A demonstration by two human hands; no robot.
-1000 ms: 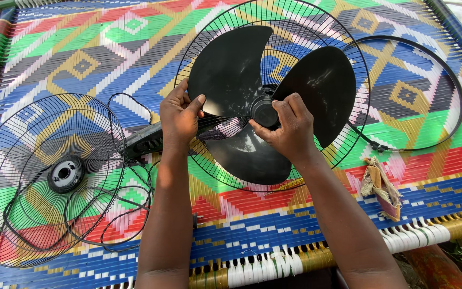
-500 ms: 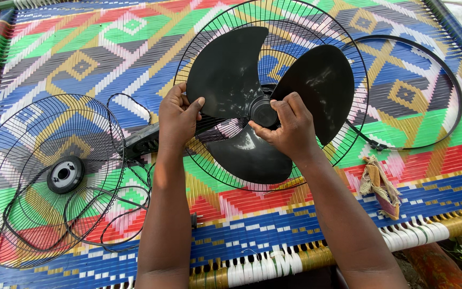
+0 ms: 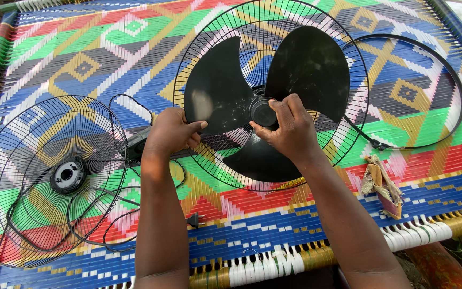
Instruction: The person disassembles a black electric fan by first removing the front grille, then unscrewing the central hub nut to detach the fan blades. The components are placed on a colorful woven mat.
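A black three-bladed fan blade (image 3: 306,69) sits inside a round black wire guard (image 3: 209,37) on a brightly patterned woven mat. My right hand (image 3: 287,128) grips the round black hub cap (image 3: 261,111) at the blade's centre with fingers and thumb. My left hand (image 3: 171,132) pinches the lower edge of the left blade. The fan's motor body is mostly hidden under my left hand and the guard.
A second wire guard (image 3: 44,182) with a round centre piece lies at the left, with a black power cord and plug (image 3: 192,219) looped over it. A thin black guard ring (image 3: 445,80) lies at the right. A folded cloth (image 3: 380,184) rests near the mat's front edge.
The blade has turned a little inside the guard. My right hand's fingers have shifted around the hub cap, while my left hand stays on the left blade.
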